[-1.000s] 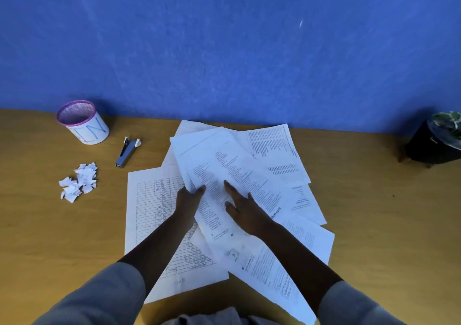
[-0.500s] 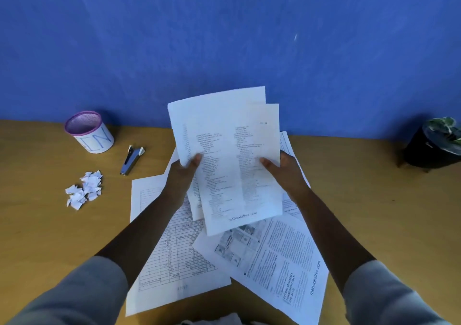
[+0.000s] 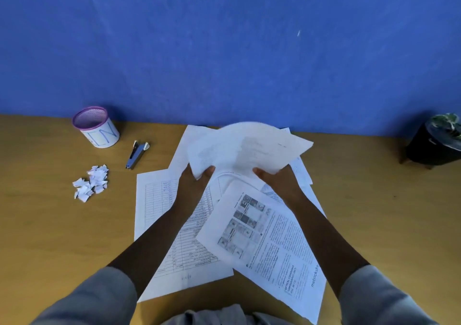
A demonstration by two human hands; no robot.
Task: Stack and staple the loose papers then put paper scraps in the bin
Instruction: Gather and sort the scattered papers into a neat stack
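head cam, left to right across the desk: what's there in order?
Paper scraps → bin → stapler → table sheet → left hand → held sheets → right hand → plant pot.

- The middle of the desk (image 3: 374, 212) is covered by loose sheets (image 3: 269, 245), above which more sheets (image 3: 244, 150) are held by both hands.
- Bare desk is left on the far right, up to the plant pot (image 3: 435, 142).
- On the left, the bin (image 3: 96, 127), stapler (image 3: 136, 155) and scraps (image 3: 91, 182) are set apart, with open gaps between them.
- The rear is closed off by the wall (image 3: 224, 50).
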